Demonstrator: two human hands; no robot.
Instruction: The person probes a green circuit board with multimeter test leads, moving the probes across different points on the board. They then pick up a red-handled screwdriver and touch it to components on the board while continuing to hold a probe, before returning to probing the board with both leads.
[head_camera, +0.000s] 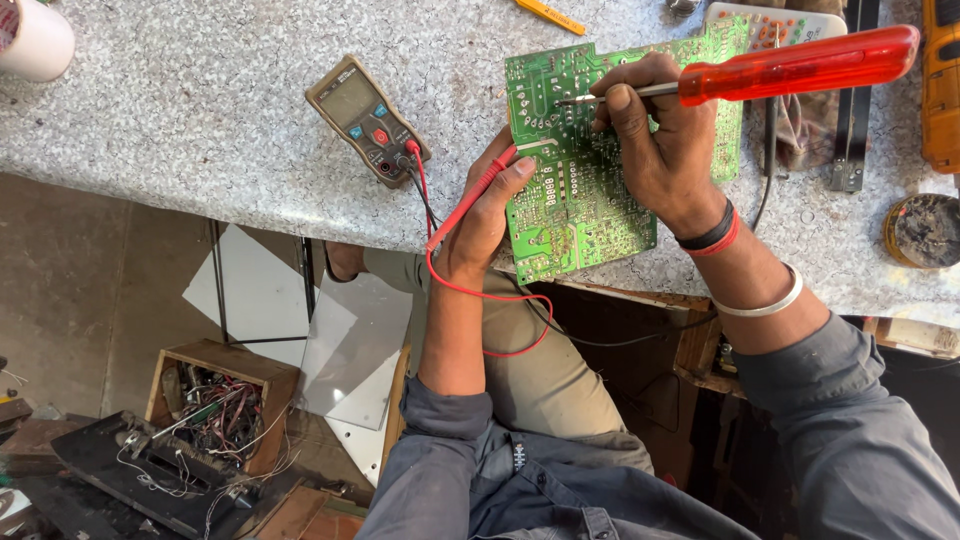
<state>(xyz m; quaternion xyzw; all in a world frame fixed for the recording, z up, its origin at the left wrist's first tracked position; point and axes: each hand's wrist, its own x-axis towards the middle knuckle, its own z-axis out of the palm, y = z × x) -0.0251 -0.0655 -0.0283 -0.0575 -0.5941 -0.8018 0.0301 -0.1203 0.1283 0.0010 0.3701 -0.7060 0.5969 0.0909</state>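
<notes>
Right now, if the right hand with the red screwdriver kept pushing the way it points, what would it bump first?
The right hand aims its red-handled screwdriver leftward; the metal tip already seems to touch the green circuit board. Going on, it would probably scrape along that board, though depth is unclear.

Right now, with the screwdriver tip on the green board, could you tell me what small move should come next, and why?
Probably bring the red probe in the left hand down onto the circuit board. It lies flat along the board's left edge, its tip not on a joint, while the right hand already holds the screwdriver tip on the solder side and the multimeter lies beside it.
</notes>
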